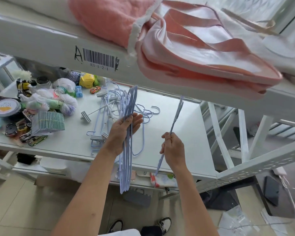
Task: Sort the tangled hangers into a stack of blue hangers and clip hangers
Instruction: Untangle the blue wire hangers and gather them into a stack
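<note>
**Q:** Head view: how is each hand posed?

**A:** The left hand (124, 132) is raised palm-up over the white shelf (177, 133), forearm entering from 7 o'clock. Its fingers are nearly straight and only loosely bent, supporting a bundle of blue hangers (129, 133) held on edge; the bundle runs from about 12 o'clock above the palm to 6 o'clock below the shelf's front edge. The right hand (173, 149) sits at 3 o'clock of the left, forearm entering from 5 o'clock. Its thumb and fingers are curled and pinch a separate blue hanger (176, 114), seen edge-on, slanting up toward 1 o'clock and down toward 7 o'clock.

**Q:** Where are the remaining hangers?

**A:** A tangle of clip hangers (102, 113) lies on the shelf at 11 o'clock of the left hand, their grey clips spread apart. Loose blue hooks (150, 113) lie just beyond the left fingertips.

**Q:** Surroundings?

**A:** Toy cars (29, 135) and bagged items (46, 99) crowd the shelf at 9 o'clock; a pink bag (194, 53) hangs over the upper rail at 12 o'clock.
</note>
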